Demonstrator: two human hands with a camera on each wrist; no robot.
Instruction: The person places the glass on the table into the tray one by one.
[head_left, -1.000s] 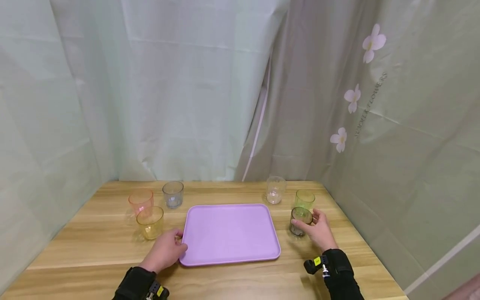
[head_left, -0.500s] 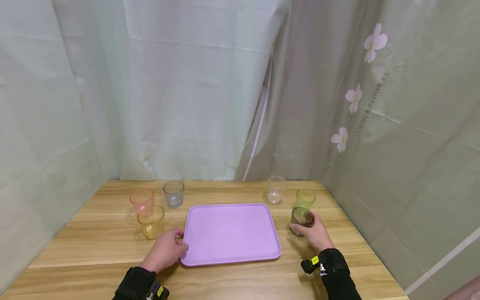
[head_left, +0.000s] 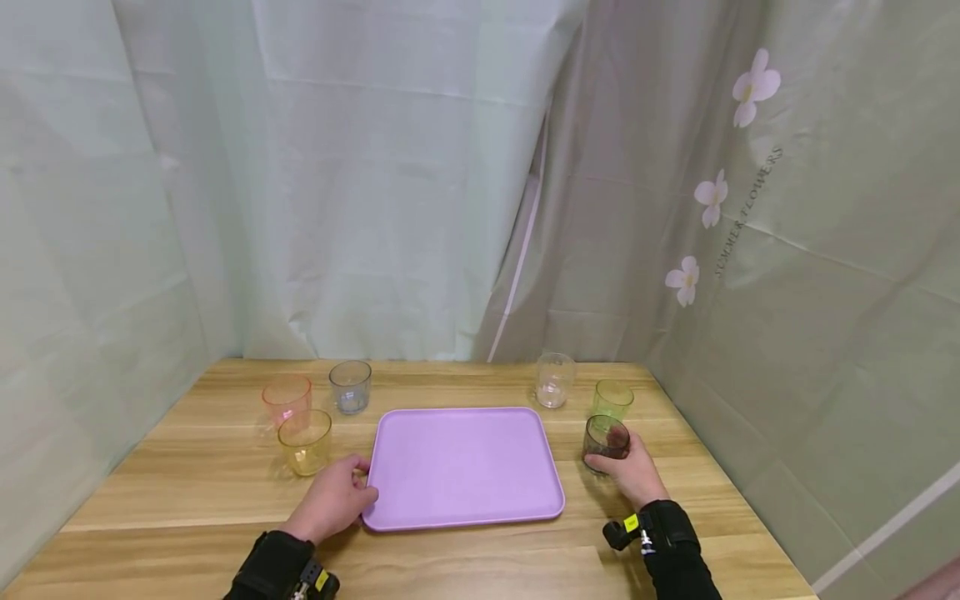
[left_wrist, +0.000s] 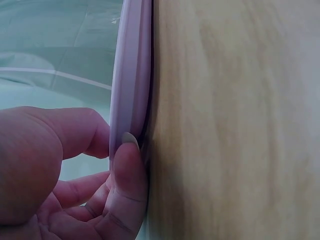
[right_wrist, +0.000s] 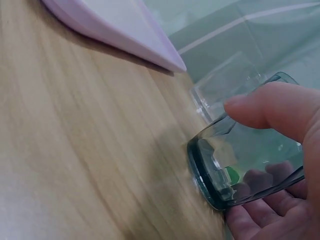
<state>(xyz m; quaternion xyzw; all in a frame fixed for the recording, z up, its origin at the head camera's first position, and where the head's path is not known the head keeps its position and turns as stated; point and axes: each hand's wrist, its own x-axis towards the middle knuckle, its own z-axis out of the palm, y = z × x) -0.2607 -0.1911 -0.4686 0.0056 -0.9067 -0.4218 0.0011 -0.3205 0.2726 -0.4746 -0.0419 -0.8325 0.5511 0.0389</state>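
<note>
A purple rectangular tray [head_left: 463, 467] lies on the wooden table. At its left edge my left hand [head_left: 333, 500] pinches the rim; in the left wrist view, fingertips [left_wrist: 127, 167] press against the tray's side [left_wrist: 131, 65]. My right hand [head_left: 637, 473] grips a dark grey see-through cup [head_left: 597, 433], right of the tray. The right wrist view has the thumb on one side of this cup [right_wrist: 202, 172] and the other fingers round the far side, showing through its wall. The cup stands upright, its base right at the tabletop. A green cup [head_left: 615, 396] is just behind it.
Back right, beyond the tray's corner, stands a clear cup [head_left: 555, 379]. Left of the tray are a yellow cup [head_left: 306, 450], a pink cup [head_left: 287, 400] and a bluish-grey cup [head_left: 350, 386]. A pale curtain [head_left: 390, 208] hangs behind the table [head_left: 480, 567].
My right hand's fingers have come in from beside the dark grey cup and now wrap round it. The left hand stays on the tray's edge.
</note>
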